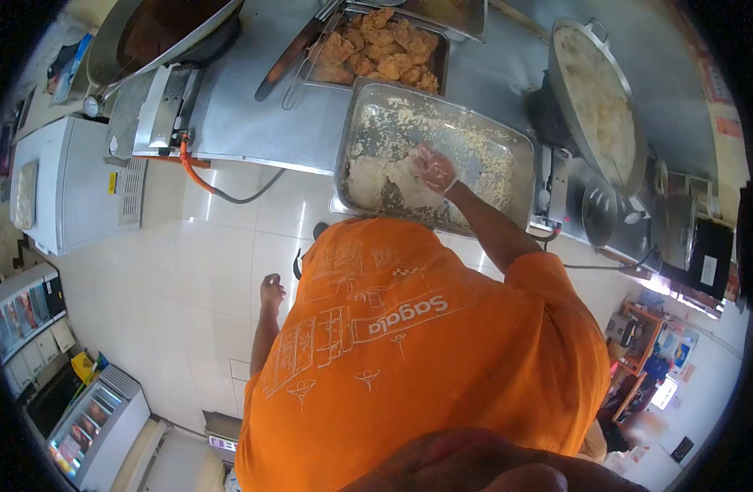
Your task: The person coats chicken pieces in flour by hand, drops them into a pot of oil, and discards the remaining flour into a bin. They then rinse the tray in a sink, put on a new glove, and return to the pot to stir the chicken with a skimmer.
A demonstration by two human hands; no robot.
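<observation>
My right hand [435, 169], which seems to wear a thin clear glove dusted with flour, is down in a large metal tray [520, 168] of flour. Its fingers look curled together at a pale heap of floury lumps [376, 182]; what lies in them, if anything, is hidden. Crumbly bits of flour [479, 148] are spread over the rest of the tray. Away from the counter, my left hand [271, 292] hangs low at my side over the floor. Its fingers are loosely bent and partly apart, with nothing visible in them.
Behind the flour tray sits a tray of fried chicken [385, 49], with dark-handled tongs [288, 61] beside it. A wok of bubbling oil [594, 90] stands right, another wok of dark oil [159, 33] left. An orange hose [194, 168] hangs off the counter. A white freezer [69, 184] stands left.
</observation>
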